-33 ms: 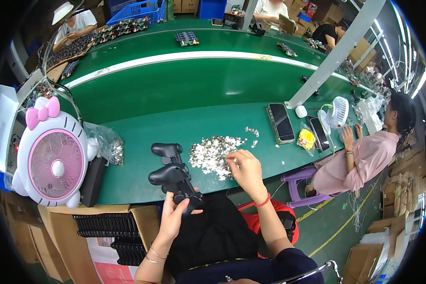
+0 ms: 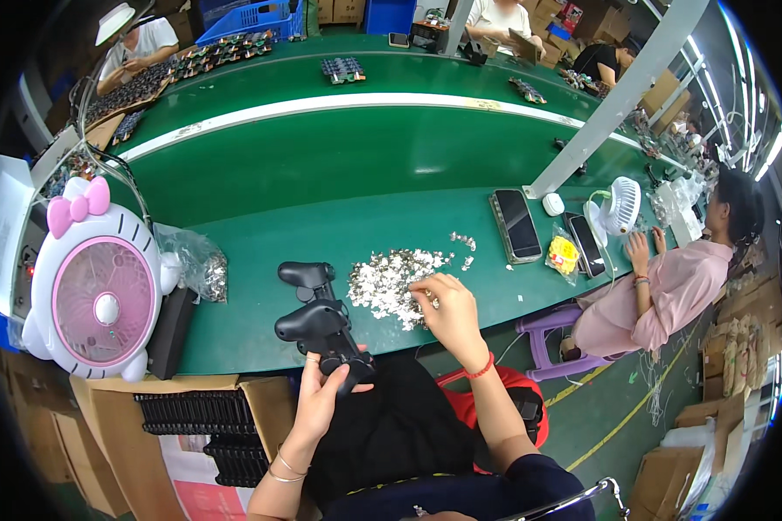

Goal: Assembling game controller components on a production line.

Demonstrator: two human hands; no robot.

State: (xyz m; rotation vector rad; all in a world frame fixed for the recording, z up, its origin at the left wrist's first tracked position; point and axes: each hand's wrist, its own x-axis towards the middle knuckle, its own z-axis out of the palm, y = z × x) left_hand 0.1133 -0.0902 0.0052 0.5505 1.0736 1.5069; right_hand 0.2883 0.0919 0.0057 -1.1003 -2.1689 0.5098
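Note:
My left hand [image 2: 320, 395] grips a black game controller [image 2: 320, 323] by one handle, over the table's near edge. Just beyond it a second black game controller [image 2: 304, 274] lies on the green table, partly hidden by the held one. My right hand [image 2: 452, 317] is at the right side of a loose pile of small silvery-white parts [image 2: 391, 282]. Its thumb and forefinger are pinched together at the pile; whatever is between the fingertips is too small to make out. A few stray parts [image 2: 465, 240] lie beyond the pile.
A pink and white fan [image 2: 104, 286] stands left, beside a plastic bag of parts [image 2: 202, 265]. Below it, an open carton [image 2: 117, 417] holds rows of black pieces. Phones [image 2: 517, 227], a yellow packet [image 2: 563, 254] and a small white fan [image 2: 619, 207] lie right, near a seated co-worker [image 2: 682, 286].
My right hand has shifted very slightly left at the pile. The held controller has tilted a touch to the right. Otherwise the scene is the same.

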